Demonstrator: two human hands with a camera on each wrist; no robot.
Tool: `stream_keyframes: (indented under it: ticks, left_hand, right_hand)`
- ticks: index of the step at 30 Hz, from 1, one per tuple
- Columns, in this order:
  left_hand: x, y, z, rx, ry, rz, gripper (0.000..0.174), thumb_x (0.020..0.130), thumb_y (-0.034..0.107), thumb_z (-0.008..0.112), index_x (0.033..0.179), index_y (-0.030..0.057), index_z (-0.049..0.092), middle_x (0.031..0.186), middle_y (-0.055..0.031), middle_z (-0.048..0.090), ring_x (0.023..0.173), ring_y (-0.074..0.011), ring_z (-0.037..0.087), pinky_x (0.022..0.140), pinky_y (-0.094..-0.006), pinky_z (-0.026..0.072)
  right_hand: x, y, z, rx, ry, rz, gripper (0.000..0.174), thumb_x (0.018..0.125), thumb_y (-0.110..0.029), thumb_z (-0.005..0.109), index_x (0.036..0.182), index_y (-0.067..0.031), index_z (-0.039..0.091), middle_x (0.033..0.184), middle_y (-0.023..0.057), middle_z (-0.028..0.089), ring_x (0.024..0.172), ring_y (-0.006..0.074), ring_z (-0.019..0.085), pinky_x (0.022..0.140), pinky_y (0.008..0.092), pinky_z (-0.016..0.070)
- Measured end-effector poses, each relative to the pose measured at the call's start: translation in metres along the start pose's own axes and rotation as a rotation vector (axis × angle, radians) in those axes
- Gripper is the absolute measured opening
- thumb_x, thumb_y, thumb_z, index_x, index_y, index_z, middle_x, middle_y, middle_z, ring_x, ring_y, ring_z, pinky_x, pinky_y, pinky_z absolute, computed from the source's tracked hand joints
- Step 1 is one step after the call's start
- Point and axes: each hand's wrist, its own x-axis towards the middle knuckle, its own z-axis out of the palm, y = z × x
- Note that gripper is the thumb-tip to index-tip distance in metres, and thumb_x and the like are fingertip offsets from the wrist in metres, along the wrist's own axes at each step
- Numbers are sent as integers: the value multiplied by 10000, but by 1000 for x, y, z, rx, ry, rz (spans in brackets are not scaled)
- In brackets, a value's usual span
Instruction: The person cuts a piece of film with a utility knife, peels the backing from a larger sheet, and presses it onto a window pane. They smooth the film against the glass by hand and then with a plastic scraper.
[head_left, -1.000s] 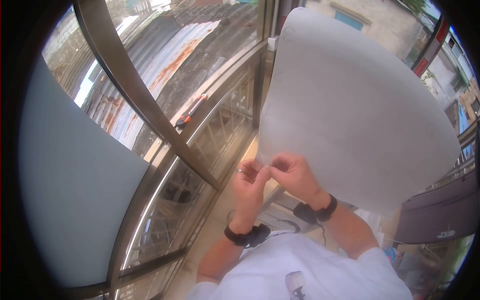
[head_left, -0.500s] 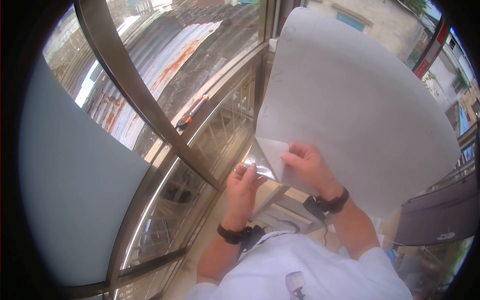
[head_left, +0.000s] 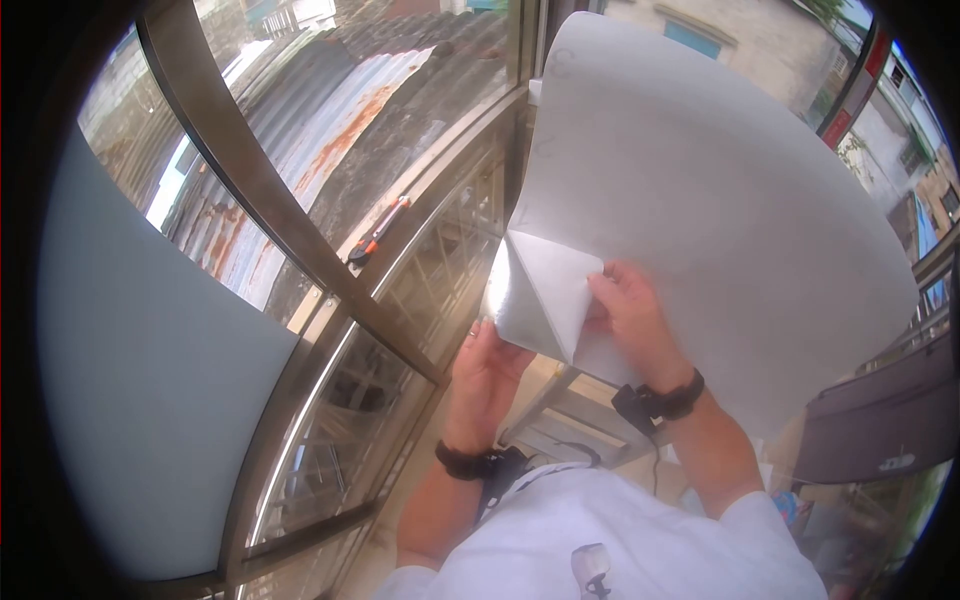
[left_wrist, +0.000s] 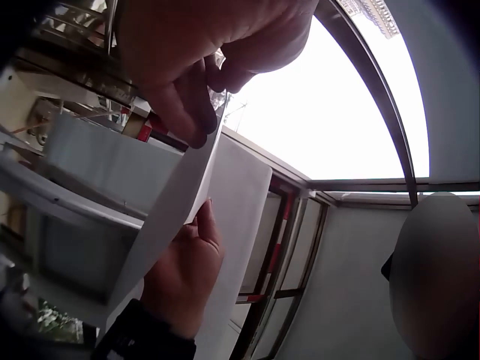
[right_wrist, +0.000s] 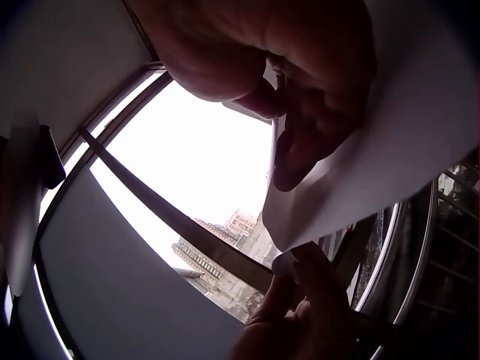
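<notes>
A large sheet of film with pale backing paper (head_left: 720,200) spreads in front of me in the head view, faint numerals along its left edge. At its lower left corner the backing is folded back as a white flap (head_left: 556,275), baring shiny film (head_left: 522,312). My left hand (head_left: 485,385) pinches the film's corner between thumb and fingers. Higher and to the right, my right hand (head_left: 640,318) pinches the flap's edge. In the left wrist view the sheet (left_wrist: 176,202) runs edge-on between both hands. Black straps circle both wrists.
A utility knife (head_left: 378,232) lies on the window ledge to the left. Metal window frames (head_left: 270,190) and a frosted pane (head_left: 150,400) stand on that side. Below the hands is a stepladder (head_left: 575,420). A dark panel (head_left: 880,420) is at the right.
The hands, close together at the corner one second ago, have drawn apart. My right hand has moved right and up with the backing flap, and the bared shiny patch has grown.
</notes>
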Motion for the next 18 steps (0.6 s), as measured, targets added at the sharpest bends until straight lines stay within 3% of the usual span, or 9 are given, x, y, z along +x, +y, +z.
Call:
stream_keyframes:
  ticks: [1,3,6,10,12,13,15,18]
  left_hand:
    - [-1,-3,3,0,-2,-4,405,1071,344,440,1345,54,506,1332,-140,599,1239,-273,582,1075,-452,456]
    - [-4,-9,6,-137,-34,-46,620,1052,509,386,1439,25,403,1409,-150,534,1282,-279,542,1084,-447,442]
    - [-10,-14,4,-278,-118,-60,755,1012,616,380,1461,10,345,1446,-156,491,1274,-283,542,1080,-456,443]
    - [-17,-24,4,-170,-164,4,750,1006,609,411,1465,21,328,1441,-159,480,1271,-281,540,1066,-472,457]
    - [-26,-28,22,178,-55,58,606,1044,455,443,1456,28,322,1433,-156,469,1261,-272,547,1040,-477,480]
    - [-28,-27,29,175,-54,60,606,1044,455,443,1456,28,322,1433,-156,469,1261,-272,547,1040,-477,480]
    - [-30,-25,38,244,45,45,468,1046,292,474,1423,36,368,1401,-140,505,1248,-253,560,1015,-465,504]
    - [-28,-28,29,162,108,10,368,1042,178,480,1376,33,426,1345,-129,559,1207,-237,592,1006,-448,513]
  right_hand:
    - [-1,3,4,1,4,-1,187,1017,-195,557,1054,-12,568,955,80,688,825,155,694,724,295,579]
    - [-3,11,12,73,-11,25,200,1027,-198,536,1085,-7,545,986,108,684,829,177,702,737,319,589]
    - [-5,12,22,35,39,26,208,1028,-201,535,1073,2,548,973,128,683,830,192,706,730,324,590]
    - [-4,16,24,-1,39,37,219,1021,-191,539,1081,20,544,962,137,685,833,187,704,720,318,583]
    - [-5,17,24,-162,18,-16,217,996,-152,568,1101,36,540,953,133,690,819,168,692,719,297,563]
    - [-5,20,24,-165,16,-15,217,996,-152,568,1101,36,540,953,133,690,819,168,692,719,297,563]
    - [-5,28,23,-214,-28,-101,219,953,-96,603,1112,39,536,947,119,695,820,146,679,720,273,542]
    - [-3,26,24,-231,-18,-142,298,914,-51,629,1178,47,528,945,108,691,833,134,671,737,272,539]
